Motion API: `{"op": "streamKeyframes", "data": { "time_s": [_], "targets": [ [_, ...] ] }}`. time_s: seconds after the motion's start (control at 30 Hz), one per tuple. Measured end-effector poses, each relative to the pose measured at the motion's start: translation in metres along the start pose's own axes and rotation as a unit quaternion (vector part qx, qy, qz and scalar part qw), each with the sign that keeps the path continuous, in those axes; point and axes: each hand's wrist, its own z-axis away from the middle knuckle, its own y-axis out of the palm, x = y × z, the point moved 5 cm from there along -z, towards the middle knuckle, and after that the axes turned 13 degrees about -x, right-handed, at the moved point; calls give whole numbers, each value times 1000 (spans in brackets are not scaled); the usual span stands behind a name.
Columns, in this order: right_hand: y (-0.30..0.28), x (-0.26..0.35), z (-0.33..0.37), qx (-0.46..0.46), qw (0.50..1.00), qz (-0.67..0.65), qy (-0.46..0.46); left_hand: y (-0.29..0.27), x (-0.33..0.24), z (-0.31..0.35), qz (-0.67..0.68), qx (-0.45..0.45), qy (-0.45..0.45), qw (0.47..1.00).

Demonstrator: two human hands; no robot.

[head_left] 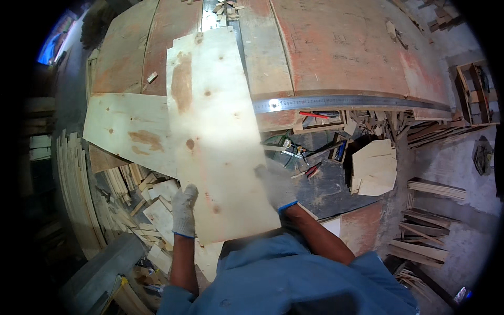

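A long pale plywood sheet (220,142) with knots and a brown patch stretches from just in front of my body toward the far tabletop. My left hand (185,210), in a light work glove, grips its left edge with the thumb on top; the other fingers are hidden beneath. On the opposite edge is my right hand (277,188), gloved with a blue cuff and smeared by motion, its thumb over the sheet. A second pale plywood piece (128,131) lies to the left, its right end covered by the long sheet.
Large reddish boards (346,52) cover the far tabletop, with a long metal ruler (336,102) along their near edge. Red-handled pliers (313,169) lie on a dark surface at right, near an irregular plywood offcut (375,167). Wood strips (79,189) stand at left.
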Motion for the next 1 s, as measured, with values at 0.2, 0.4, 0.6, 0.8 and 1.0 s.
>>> {"op": "streamKeyframes", "data": {
  "time_s": [0.2,0.4,0.6,0.8,1.0],
  "targets": [
    [19,-18,-4,-14,998,35,-58,-8,-11,-14,-25,7,-5,1000],
    [20,-4,-9,1,1000,11,-9,-27,11,-45,-4,-3,19,1000],
    [21,-11,-17,-22,990,37,-135,-26,7,-51,-28,-6,4,1000],
    [17,-6,-23,-22,998,25,-59,-7,-3,-42,3,-12,5,1000],
    [16,1,-28,-17,999,2,-31,0,-6,-44,25,-2,2,1000]
  ]
}}
